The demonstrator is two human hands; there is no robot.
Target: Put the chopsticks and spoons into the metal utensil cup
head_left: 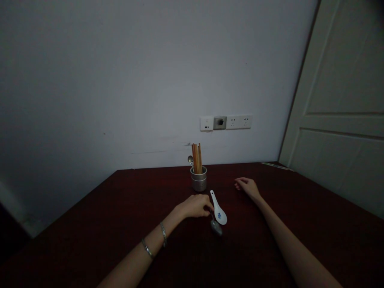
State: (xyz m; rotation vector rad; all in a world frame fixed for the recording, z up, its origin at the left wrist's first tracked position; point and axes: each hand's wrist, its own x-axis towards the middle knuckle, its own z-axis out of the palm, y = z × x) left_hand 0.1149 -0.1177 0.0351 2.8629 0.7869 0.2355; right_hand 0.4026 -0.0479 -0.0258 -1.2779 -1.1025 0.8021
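Nearest is the left forearm with two bracelets. The left hand pinches a metal spoon by its handle, beside a white spoon on the dark table. Farther, the right hand rests empty, loosely curled; beyond, chopsticks stand in a metal cup.

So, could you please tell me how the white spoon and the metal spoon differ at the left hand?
The white spoon is pale with a blue mark, while the metal spoon is grey. The left hand pinches the metal spoon; no hand grips the white spoon. The white spoon shows whole, but the metal spoon's handle is partly hidden. Both have their bowls toward the viewer.
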